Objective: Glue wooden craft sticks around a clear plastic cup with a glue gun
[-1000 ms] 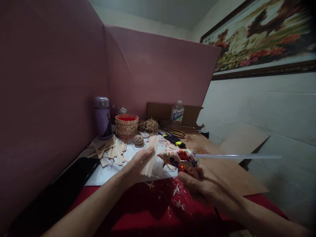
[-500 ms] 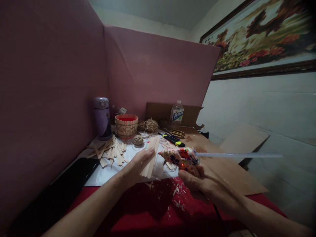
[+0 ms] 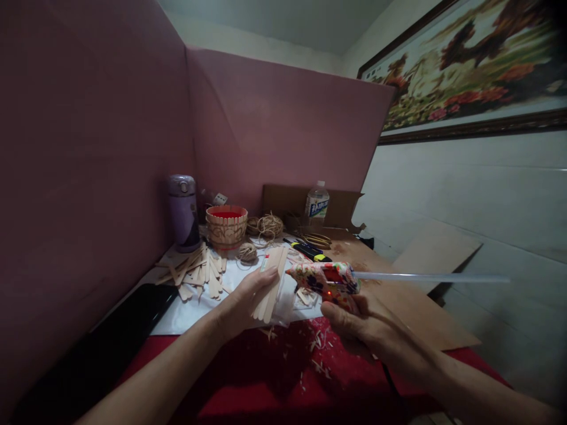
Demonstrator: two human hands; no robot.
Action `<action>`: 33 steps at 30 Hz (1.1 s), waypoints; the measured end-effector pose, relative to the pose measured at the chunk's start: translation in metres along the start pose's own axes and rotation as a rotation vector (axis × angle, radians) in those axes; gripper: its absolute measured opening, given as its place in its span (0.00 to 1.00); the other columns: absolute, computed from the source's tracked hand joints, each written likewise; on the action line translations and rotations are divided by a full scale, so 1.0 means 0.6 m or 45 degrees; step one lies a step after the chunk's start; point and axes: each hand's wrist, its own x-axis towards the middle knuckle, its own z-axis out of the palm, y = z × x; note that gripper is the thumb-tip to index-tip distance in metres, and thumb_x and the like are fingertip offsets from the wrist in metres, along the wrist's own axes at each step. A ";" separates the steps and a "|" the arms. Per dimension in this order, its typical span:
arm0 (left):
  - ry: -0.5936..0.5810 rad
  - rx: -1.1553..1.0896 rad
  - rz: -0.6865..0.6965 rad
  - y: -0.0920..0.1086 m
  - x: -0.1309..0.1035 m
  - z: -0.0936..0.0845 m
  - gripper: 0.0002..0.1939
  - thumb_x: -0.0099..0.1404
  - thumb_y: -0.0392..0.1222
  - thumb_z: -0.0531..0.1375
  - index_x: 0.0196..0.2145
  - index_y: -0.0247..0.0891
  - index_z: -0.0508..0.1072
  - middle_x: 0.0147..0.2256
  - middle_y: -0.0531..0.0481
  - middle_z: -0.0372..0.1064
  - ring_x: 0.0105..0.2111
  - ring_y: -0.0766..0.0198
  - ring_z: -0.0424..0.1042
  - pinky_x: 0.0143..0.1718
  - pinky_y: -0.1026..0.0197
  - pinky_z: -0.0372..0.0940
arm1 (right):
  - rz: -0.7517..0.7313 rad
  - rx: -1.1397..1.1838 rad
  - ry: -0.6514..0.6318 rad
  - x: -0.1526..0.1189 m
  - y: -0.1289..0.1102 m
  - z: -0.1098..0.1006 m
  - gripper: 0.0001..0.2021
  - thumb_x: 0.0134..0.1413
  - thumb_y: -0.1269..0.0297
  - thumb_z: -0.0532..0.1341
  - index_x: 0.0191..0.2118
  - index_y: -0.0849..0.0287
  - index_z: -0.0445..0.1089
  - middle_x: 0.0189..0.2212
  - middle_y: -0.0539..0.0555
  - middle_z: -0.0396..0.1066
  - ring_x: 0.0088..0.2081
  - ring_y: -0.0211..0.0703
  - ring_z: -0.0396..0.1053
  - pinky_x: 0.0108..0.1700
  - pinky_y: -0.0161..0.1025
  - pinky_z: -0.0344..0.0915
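My left hand (image 3: pixel 243 301) is closed around a few flat wooden craft sticks (image 3: pixel 273 292) lying side by side, tilted, with the thumb across them. In my right hand (image 3: pixel 354 324) is a flower-patterned hot glue gun (image 3: pixel 321 278), gripped by its handle. A small red light glows on its side, and a long clear glue stick (image 3: pixel 425 276) sticks out of its back. The gun's nozzle points left, close to the right edge of the sticks. Whether it touches them I cannot tell.
Loose craft sticks (image 3: pixel 201 268) lie in a pile at left, beside a purple bottle (image 3: pixel 182 212). Behind are a stick-covered basket (image 3: pixel 227 227), twine balls (image 3: pixel 270 224), a utility knife (image 3: pixel 310 250) and a clear bottle (image 3: pixel 318 203). Scraps litter the red cloth (image 3: pixel 248 378).
The glue gun in my right hand has shifted very slightly to the right. My left hand and the craft sticks stay almost where they were.
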 end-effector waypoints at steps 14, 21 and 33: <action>-0.045 0.031 0.038 0.001 -0.002 0.008 0.23 0.55 0.57 0.63 0.41 0.36 0.74 0.29 0.47 0.71 0.26 0.63 0.68 0.28 0.61 0.63 | -0.012 -0.002 0.014 0.004 0.002 -0.004 0.28 0.51 0.36 0.58 0.20 0.57 0.52 0.14 0.42 0.49 0.17 0.29 0.44 0.19 0.33 0.40; -0.054 0.053 0.046 0.001 0.001 0.006 0.23 0.55 0.56 0.63 0.41 0.36 0.74 0.30 0.48 0.70 0.26 0.63 0.67 0.29 0.61 0.63 | -0.019 0.020 0.016 0.004 0.001 -0.005 0.29 0.51 0.37 0.58 0.19 0.57 0.53 0.13 0.42 0.51 0.16 0.28 0.45 0.18 0.32 0.41; -0.042 0.041 0.039 0.000 0.000 0.005 0.21 0.58 0.54 0.62 0.44 0.37 0.73 0.31 0.46 0.70 0.28 0.61 0.66 0.32 0.59 0.62 | -0.034 -0.059 0.068 0.001 -0.005 -0.006 0.28 0.51 0.37 0.57 0.19 0.56 0.52 0.14 0.42 0.50 0.16 0.29 0.45 0.18 0.33 0.42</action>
